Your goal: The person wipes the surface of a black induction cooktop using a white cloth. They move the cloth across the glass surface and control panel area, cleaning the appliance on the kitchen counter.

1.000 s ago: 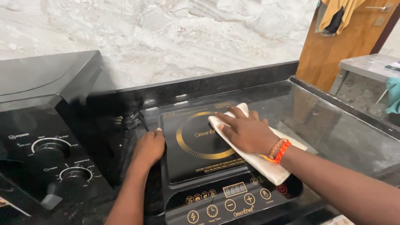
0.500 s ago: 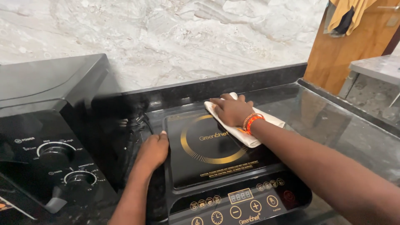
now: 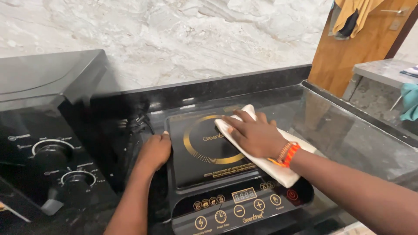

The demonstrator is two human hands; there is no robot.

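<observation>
A folded cream cloth (image 3: 265, 159) is pressed flat onto the glass top of a black induction cooktop (image 3: 204, 169) by the right hand (image 3: 257, 137). The fingers are spread and laid open over the cloth rather than closed around it, so that the palm bears down on a wide patch. The cloth lies over the right part of the gold cooking ring and trails toward the near right, past the wrist, where an orange beaded bracelet (image 3: 287, 153) is worn. The left hand (image 3: 154, 150) is curled loosely over the cooktop's left edge — seemingly to keep the unit steady on the dark stone counter (image 3: 348, 130); nothing else is held by it. A black appliance with two round dials (image 3: 52, 152) is set at the near left, against a marbled wall (image 3: 174, 39).

The left fingertips are hidden under the cooktop's rim, so how firmly the edge is gripped cannot be told. The cooktop's near edge is cut off by the frame — both forearms too.
</observation>
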